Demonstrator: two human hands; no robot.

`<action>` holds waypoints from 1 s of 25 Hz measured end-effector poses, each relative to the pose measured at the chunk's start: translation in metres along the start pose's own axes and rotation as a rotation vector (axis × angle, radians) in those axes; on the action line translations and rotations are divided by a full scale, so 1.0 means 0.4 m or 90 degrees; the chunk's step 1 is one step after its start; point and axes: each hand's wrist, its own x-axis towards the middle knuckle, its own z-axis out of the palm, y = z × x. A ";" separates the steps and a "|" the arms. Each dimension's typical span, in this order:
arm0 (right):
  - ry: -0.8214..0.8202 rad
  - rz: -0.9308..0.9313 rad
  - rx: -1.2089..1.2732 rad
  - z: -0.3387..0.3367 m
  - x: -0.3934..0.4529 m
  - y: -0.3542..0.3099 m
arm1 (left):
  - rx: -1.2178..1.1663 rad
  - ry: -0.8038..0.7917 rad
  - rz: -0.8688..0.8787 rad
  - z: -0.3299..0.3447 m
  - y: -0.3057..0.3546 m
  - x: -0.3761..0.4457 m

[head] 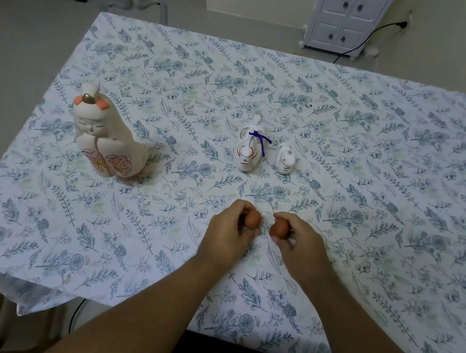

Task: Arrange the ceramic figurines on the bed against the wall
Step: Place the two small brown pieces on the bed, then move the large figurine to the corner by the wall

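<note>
Two brown figurines (253, 219), one per hand: left hand (227, 234), right hand (300, 244).

Glossy glazed ceramic doll (108, 135); matt printed cloth bed cover (358, 130); matt brown figurines (252, 219).

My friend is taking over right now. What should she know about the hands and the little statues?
Left hand: holding a small brown figurine.
Right hand: holding another brown figurine.
On the bed: the big doll at the left, the white animal with a purple cord and the tiny white animal side by side in the middle.
Done: nothing lined up at the wall yet.
Left: move all five to the wall.
</note>
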 end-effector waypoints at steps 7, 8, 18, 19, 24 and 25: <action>0.161 -0.172 -0.152 0.006 -0.037 -0.120 | 0.014 0.051 0.009 -0.101 0.021 -0.058; 0.183 -0.212 -0.163 0.024 -0.027 -0.162 | 0.012 0.110 0.023 -0.146 0.019 -0.071; -0.147 -0.094 0.019 0.338 0.170 -0.590 | -0.059 0.413 0.070 -0.633 -0.068 -0.037; -0.159 -0.069 0.042 0.358 0.192 -0.604 | -0.075 0.364 0.034 -0.658 -0.098 -0.013; -0.170 -0.052 0.144 0.391 0.230 -0.627 | -0.208 0.126 0.017 -0.720 -0.140 0.051; -0.150 -0.062 0.148 0.384 0.220 -0.634 | -0.220 0.125 0.022 -0.725 -0.126 0.052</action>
